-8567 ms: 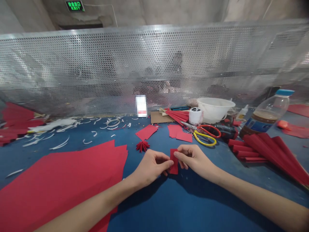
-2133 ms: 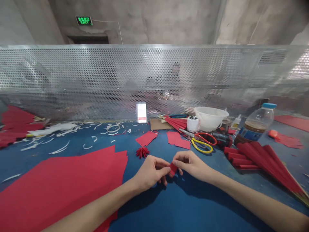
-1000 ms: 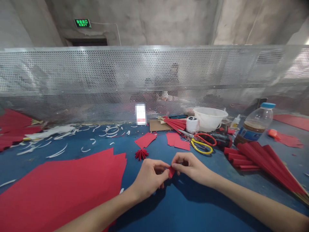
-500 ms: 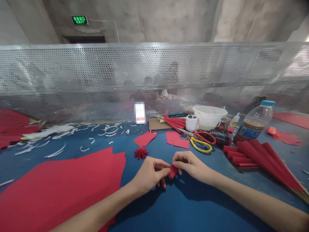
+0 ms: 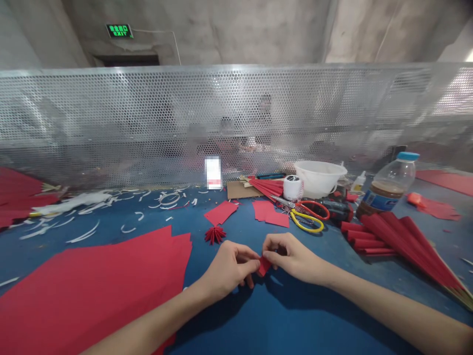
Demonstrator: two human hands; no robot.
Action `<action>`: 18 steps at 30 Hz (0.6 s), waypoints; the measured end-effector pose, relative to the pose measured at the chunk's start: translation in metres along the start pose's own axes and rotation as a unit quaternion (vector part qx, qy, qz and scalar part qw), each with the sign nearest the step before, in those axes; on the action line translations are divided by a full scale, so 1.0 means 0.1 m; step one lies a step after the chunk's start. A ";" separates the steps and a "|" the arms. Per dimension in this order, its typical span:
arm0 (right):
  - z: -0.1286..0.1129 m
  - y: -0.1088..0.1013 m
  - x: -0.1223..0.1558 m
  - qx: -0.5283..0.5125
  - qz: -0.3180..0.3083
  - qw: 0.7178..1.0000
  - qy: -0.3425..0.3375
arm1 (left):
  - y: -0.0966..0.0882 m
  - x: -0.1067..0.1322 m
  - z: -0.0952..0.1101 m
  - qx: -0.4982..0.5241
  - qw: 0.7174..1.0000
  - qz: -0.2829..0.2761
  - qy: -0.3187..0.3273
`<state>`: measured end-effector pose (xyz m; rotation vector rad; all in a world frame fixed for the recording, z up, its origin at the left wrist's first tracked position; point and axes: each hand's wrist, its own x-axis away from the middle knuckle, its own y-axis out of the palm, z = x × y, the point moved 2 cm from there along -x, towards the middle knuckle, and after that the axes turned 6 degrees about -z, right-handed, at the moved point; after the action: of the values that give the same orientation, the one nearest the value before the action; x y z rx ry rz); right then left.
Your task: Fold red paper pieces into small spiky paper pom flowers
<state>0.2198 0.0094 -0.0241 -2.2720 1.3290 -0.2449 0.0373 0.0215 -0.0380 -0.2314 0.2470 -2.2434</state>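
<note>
While both hands are meeting low over the blue worktop (image 5: 295,325), the left hand (image 5: 229,268) is pinching the left edge of a small red paper piece (image 5: 263,266) between thumb and forefinger. The right hand (image 5: 290,256) is gripping its upper right side the same way, so neither is letting go. The piece is sitting between the two sets of fingertips, tilted, nearer the wearer than the pleated red rosette (image 5: 215,234).

Change: some seconds ago it was standing as a tall flat strip; now only a short slanted patch is showing. Against half a second ago, the hands are barely shifting. Reading: the strip is probably being folded or creased on itself, the work still being in its fine finger stage. The rosette, the small red cards (image 5: 278,220) and the scissors (image 5: 293,204) are lying where they were, none being touched.

Hard to see: the fingertips are covering both ends of the piece, so the count of folds is staying unclear. The left hand's lower fingers are curling in shadow, perhaps supporting it from below; cannot be sure. The left forearm is crossing the large red sheets (image 5: 92,286), which are running out of frame. Behind the perforated screen (image 5: 148,113), figures are blurring into grey. A dark tool (image 5: 343,211) is lying partly hidden by the scissors' handles.
</note>
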 end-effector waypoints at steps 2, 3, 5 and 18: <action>0.01 0.00 -0.01 -0.021 -0.003 1.000 0.001 | 0.00 0.00 0.00 -0.003 1.000 -0.003 0.001; 0.02 0.00 -0.01 -0.034 -0.003 0.999 0.004 | 0.00 -0.01 0.00 0.000 1.000 -0.002 -0.001; 0.03 -0.01 -0.02 -0.052 0.004 0.999 0.010 | 0.00 -0.01 0.01 0.012 1.000 0.005 -0.005; -0.03 0.00 0.03 0.021 0.011 1.000 -0.005 | 0.02 0.01 0.02 0.001 1.000 0.004 0.006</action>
<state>0.2204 0.0063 -0.0216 -2.2202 1.3307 -0.2514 0.0383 0.0191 -0.0361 -0.2157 0.2524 -2.2384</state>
